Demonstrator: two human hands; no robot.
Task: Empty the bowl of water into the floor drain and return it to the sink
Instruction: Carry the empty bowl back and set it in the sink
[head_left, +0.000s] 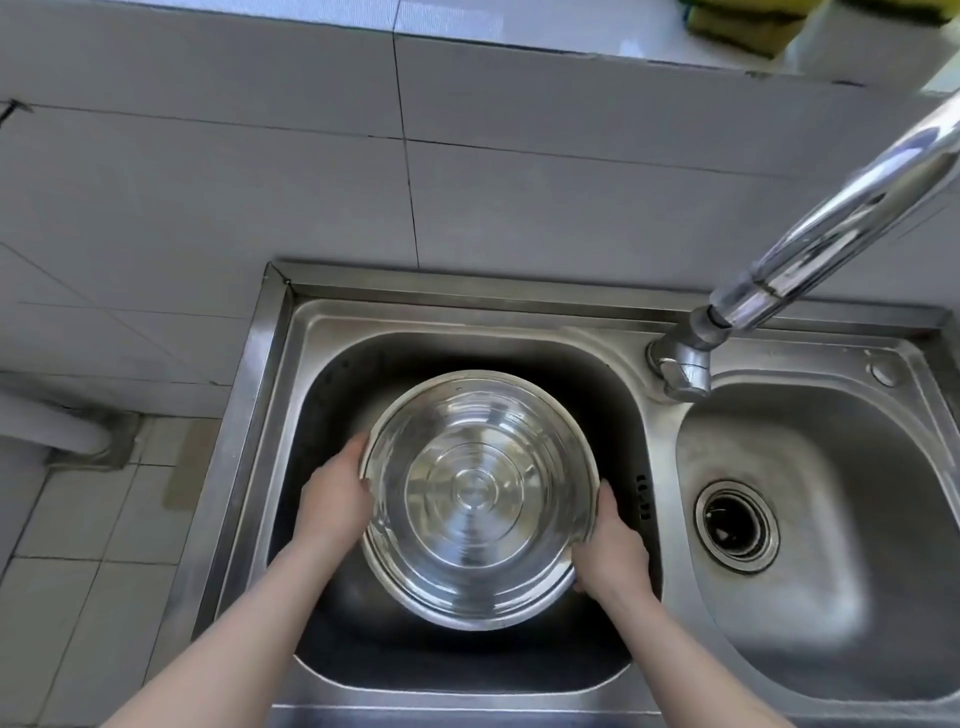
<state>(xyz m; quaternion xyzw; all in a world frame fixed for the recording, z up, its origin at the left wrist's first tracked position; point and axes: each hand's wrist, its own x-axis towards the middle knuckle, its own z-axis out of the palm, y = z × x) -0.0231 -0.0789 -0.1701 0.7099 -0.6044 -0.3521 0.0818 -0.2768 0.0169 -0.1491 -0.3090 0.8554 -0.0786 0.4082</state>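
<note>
A round stainless steel bowl (478, 499) sits inside the left basin of a double steel sink (270, 395). Ripples and clear reflections inside it look like water. My left hand (332, 504) grips the bowl's left rim, fingers curled under the edge. On the lower right rim is my right hand (613, 551), thumb lying along the edge. Both forearms reach in from the bottom of the view. No floor drain is in sight.
The chrome faucet (810, 260) swings in from the upper right, its base between the basins. The right basin (810, 519) has a round strainer drain (737, 525). Tiled floor (93, 571) lies left of the sink; grey wall tiles stand behind.
</note>
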